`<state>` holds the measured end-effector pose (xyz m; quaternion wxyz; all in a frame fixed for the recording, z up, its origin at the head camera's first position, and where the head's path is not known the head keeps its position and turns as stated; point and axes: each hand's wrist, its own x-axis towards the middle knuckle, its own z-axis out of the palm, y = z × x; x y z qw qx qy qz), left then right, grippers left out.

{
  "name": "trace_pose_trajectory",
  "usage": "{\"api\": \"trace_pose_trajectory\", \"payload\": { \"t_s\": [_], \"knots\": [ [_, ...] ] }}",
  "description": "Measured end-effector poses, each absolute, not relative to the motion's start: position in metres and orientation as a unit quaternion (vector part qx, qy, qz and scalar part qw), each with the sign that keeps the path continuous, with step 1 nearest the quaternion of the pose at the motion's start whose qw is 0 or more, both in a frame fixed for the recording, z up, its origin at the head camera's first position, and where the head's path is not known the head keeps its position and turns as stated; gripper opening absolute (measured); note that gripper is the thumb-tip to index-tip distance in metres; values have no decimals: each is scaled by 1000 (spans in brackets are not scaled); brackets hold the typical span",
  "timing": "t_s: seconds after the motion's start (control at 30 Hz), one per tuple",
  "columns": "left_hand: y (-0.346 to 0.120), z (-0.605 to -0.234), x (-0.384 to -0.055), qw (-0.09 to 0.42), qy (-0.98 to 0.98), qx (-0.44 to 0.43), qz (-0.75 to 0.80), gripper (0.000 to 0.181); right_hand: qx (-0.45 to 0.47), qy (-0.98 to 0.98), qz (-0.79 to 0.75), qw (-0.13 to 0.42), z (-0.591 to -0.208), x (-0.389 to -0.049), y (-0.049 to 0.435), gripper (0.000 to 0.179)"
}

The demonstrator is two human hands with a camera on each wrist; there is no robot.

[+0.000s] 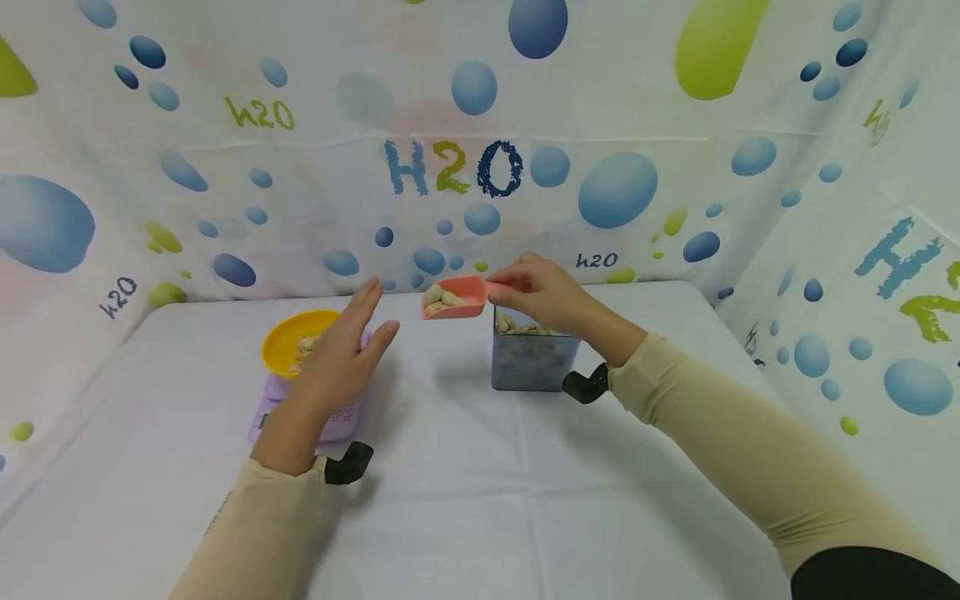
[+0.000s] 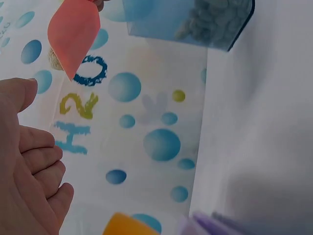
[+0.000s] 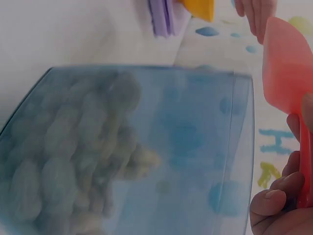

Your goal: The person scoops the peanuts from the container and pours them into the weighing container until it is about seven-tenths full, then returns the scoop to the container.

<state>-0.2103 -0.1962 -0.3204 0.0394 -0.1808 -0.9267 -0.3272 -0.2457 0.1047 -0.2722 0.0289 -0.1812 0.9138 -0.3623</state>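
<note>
In the head view, my right hand (image 1: 546, 293) grips the handle of a pink scoop (image 1: 471, 292), held above the table. Several pale pieces that look like peanuts in their shells (image 1: 441, 298) lie in it. Below and beside that hand stands a translucent blue-grey container (image 1: 534, 362), partly filled with the same pieces. My left hand (image 1: 337, 358) is raised with its fingers extended, holding nothing. It partly hides a yellow bowl (image 1: 279, 343) with some of these pieces, set on a lilac kitchen scale (image 1: 341, 425). The right wrist view shows fingers curled round the scoop's handle (image 3: 304, 166).
A white cloth (image 1: 465, 517) covers the table. Behind it hangs a white curtain (image 1: 315, 192) printed with blue and green drops and H2O lettering. Dark wrist-worn pieces (image 1: 348, 463) stick out at both sleeves.
</note>
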Motion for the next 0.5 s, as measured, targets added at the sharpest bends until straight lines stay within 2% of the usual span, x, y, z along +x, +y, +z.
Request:
{"api": "trace_pose_trajectory", "payload": {
  "t_s": [0.3, 0.5],
  "knots": [
    [-242, -320, -207, 20, -935, -146, -323, 71, -204, 907, -367, 23, -271, -247, 70, 38],
    [-275, -326, -203, 16, -951, -108, -291, 80, -212, 906, -365, 30, -276, -251, 39, 38]
  ]
}}
